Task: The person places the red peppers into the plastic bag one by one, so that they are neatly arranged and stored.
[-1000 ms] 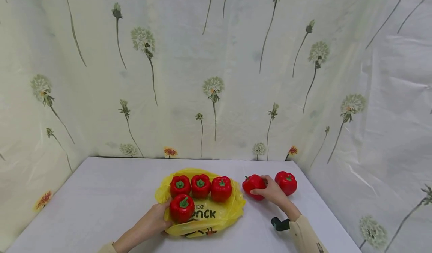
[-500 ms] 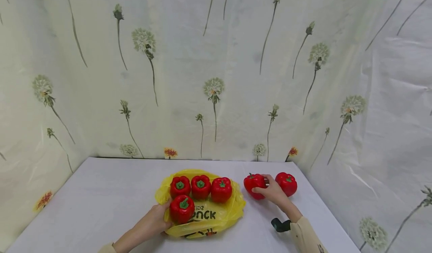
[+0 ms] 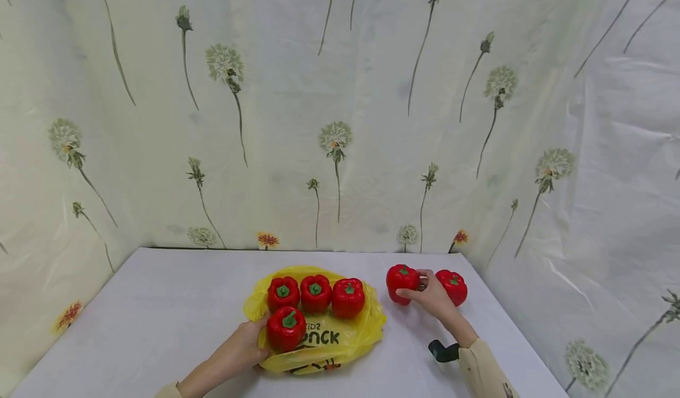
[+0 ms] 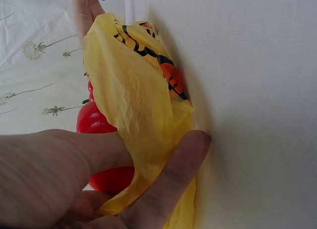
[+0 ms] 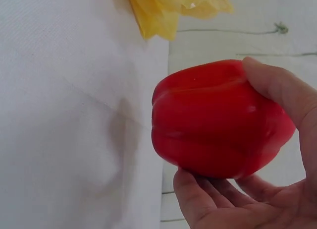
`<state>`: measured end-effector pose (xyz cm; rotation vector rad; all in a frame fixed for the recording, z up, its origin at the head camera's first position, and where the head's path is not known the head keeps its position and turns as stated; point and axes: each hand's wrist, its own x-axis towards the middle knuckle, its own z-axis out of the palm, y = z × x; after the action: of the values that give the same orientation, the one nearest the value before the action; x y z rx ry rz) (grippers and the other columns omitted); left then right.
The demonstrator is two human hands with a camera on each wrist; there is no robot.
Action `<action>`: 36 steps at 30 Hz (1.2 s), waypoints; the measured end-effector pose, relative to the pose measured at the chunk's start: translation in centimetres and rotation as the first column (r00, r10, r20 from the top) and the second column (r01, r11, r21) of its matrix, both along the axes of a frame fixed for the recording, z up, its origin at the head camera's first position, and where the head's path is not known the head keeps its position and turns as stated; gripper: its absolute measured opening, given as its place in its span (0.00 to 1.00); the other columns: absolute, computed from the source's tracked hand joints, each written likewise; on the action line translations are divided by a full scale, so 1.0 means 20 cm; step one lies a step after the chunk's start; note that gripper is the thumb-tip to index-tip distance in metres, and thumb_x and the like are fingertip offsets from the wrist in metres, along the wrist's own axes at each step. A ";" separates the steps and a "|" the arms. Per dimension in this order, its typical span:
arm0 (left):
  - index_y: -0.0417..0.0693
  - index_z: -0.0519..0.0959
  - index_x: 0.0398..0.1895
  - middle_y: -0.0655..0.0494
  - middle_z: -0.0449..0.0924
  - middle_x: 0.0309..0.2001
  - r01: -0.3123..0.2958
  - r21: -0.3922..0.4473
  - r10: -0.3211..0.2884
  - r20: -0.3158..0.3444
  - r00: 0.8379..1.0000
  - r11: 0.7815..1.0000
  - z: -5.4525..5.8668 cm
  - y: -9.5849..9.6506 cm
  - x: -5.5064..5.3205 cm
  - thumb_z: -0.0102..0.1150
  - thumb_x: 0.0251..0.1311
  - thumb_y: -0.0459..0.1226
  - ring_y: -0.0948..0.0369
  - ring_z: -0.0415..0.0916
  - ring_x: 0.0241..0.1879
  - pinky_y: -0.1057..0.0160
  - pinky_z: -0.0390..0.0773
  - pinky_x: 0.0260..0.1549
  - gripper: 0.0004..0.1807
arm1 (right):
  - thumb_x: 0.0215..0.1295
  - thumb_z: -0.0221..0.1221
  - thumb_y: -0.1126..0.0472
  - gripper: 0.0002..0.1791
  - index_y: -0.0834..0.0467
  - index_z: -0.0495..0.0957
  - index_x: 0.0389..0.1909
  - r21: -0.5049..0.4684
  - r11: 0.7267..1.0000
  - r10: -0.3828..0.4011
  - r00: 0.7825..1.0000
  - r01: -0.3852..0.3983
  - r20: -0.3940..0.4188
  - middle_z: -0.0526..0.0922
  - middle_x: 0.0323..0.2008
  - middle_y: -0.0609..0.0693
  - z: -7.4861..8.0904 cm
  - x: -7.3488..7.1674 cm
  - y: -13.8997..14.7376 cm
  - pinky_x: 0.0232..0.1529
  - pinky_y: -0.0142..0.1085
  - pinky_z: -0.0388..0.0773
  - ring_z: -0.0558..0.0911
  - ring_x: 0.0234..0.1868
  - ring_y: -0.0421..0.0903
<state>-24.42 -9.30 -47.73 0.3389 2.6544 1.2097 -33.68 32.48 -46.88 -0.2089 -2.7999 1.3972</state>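
My left hand (image 3: 248,342) pinches the near-left edge of a yellow plastic bag (image 3: 353,333); in the left wrist view a fold of it runs between thumb and finger. Several red bell peppers sit on the bag: three in a back row, one of them the middle pepper (image 3: 316,293), plus a front pepper (image 3: 286,329) beside my left fingers. To the right, my right hand (image 3: 432,294) grips another red bell pepper (image 3: 402,283), stem up. The right wrist view shows that bell pepper (image 5: 213,120) held above the white surface, thumb on one side and fingers on the other.
Behind my right hand one more red bell pepper (image 3: 453,287) rests on the white table (image 3: 159,303). A dark strap-like piece (image 3: 443,351) shows at my right wrist. A flower-printed curtain (image 3: 276,120) encloses the table at the back and sides.
The pepper in my right hand has tipped from leaning left to upright and risen slightly. The left hand, the bag and the peppers on it have stayed put.
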 end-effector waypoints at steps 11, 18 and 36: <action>0.25 0.57 0.69 0.31 0.73 0.57 -0.010 -0.007 0.010 0.010 1.000 1.000 0.00 0.00 0.00 0.65 0.47 0.24 0.61 0.74 0.18 0.65 0.79 0.17 0.43 | 0.46 0.70 0.37 0.56 0.60 0.57 0.71 -0.004 1.000 0.017 1.000 -0.017 -0.025 0.67 0.66 0.63 0.04 0.01 0.03 0.53 0.51 0.80 0.68 0.64 0.63; 0.24 0.57 0.68 0.29 0.72 0.59 -0.002 -0.014 0.002 -0.015 1.000 1.000 0.00 0.01 0.00 0.66 0.46 0.24 0.61 0.74 0.19 0.65 0.79 0.16 0.44 | 0.49 0.70 0.41 0.55 0.62 0.54 0.72 -0.030 0.999 0.036 0.999 -0.037 -0.021 0.65 0.67 0.64 0.07 0.02 0.02 0.56 0.53 0.78 0.66 0.66 0.64; 0.24 0.57 0.68 0.30 0.71 0.60 -0.005 -0.018 0.005 -0.006 1.000 1.000 0.00 0.01 -0.01 0.67 0.46 0.24 0.61 0.73 0.20 0.64 0.78 0.18 0.44 | 0.49 0.70 0.41 0.54 0.58 0.54 0.72 -0.059 0.996 0.070 0.996 -0.073 -0.057 0.63 0.69 0.62 0.20 0.11 -0.05 0.53 0.50 0.80 0.65 0.67 0.63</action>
<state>-24.63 -9.16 -47.72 0.3335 2.6709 1.1878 -31.58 31.47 -42.84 -0.0697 -2.7488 1.4805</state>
